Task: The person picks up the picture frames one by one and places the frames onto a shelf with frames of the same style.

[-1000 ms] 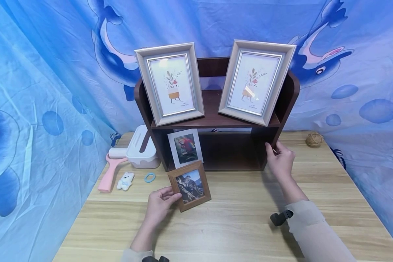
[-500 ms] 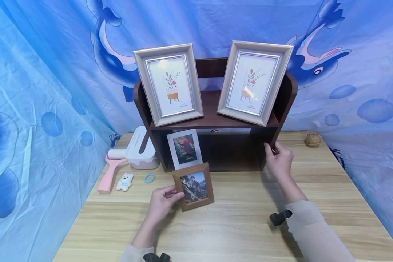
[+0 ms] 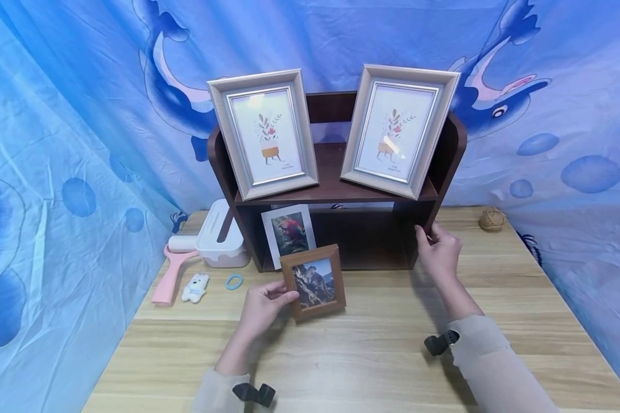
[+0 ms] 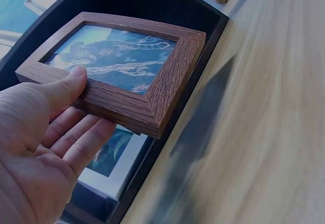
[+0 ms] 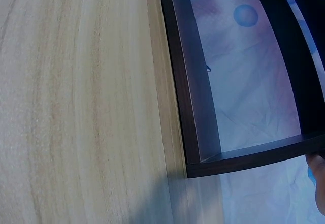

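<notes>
My left hand (image 3: 263, 307) pinches the left edge of a brown wooden photo frame (image 3: 315, 284), which shows an animal on rocks. The thumb lies on the front and the fingers sit behind, as the left wrist view shows. The frame is held up before the lower level of a dark brown two-tier shelf (image 3: 372, 235). It overlaps the lower part of a white photo frame (image 3: 291, 230) with a parrot picture, standing at that level's left side. My right hand (image 3: 441, 255) grips the front edge of the shelf's right side panel. In the right wrist view only a fingertip (image 5: 317, 181) shows.
Two silver-beige frames (image 3: 263, 135) (image 3: 400, 132) lean on the upper level. At left are a white tissue box (image 3: 224, 246), a pink lint roller (image 3: 170, 278), a white bear figure (image 3: 195, 288) and a blue ring (image 3: 234, 281). A twine ball (image 3: 492, 219) lies at right.
My left hand has carried the wooden frame to the right and up toward the shelf, turning it more upright. My right hand keeps its grip on the side panel.
</notes>
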The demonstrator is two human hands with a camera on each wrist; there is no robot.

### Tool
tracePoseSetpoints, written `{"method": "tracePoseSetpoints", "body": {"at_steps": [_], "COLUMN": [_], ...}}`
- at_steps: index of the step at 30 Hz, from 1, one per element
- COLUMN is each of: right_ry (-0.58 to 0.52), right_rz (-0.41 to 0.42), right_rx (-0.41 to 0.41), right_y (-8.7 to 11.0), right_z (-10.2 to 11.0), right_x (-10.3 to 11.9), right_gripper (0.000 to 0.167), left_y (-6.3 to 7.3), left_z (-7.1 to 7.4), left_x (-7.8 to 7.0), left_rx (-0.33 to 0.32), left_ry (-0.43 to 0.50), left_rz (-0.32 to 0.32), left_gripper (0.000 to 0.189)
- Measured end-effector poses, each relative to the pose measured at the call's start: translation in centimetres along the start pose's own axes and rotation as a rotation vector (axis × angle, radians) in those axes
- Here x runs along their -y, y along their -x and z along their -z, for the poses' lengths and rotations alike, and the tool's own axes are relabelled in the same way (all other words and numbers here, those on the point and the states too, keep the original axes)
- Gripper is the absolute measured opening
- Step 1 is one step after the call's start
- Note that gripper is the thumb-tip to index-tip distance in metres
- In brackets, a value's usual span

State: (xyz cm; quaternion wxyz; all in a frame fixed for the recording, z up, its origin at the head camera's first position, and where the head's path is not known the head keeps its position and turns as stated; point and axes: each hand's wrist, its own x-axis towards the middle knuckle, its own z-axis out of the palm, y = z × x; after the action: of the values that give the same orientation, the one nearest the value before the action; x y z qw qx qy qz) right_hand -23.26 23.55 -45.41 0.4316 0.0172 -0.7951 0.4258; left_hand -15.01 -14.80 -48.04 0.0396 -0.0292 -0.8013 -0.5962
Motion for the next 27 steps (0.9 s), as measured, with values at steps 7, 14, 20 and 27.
{"method": "tracePoseSetpoints", "body": {"at_steps": [7, 14, 20, 27], "right_ry": [-0.003, 0.008, -0.016, -0.019], "right_rz": [-0.004, -0.001, -0.006, -0.003], "right_rx": [0.002, 0.012, 0.012, 0.010], "right_y": [0.0, 0.1, 0.2, 0.1], "right_z": [0.0, -0.1, -0.1, -0.1], "right_x": [0.1, -0.2, -0.1, -0.2], "right_gripper": [0.014, 0.013, 0.010, 0.008], "left_y": [-1.1, -2.3, -3.3, -4.8], "left_z": [-0.8, -1.4, -1.8, -2.3], "left_x": [-0.6, -0.3, -0.4, -0.7], "left_rx": [0.048, 0.057, 0.091, 0.131], "left_ry": [0.074, 0.042, 0.048, 0.071], "left_rz": [0.013, -0.023, -0.080, -0.110], "left_gripper": [0.034, 0.034, 0.032, 0.030]}}
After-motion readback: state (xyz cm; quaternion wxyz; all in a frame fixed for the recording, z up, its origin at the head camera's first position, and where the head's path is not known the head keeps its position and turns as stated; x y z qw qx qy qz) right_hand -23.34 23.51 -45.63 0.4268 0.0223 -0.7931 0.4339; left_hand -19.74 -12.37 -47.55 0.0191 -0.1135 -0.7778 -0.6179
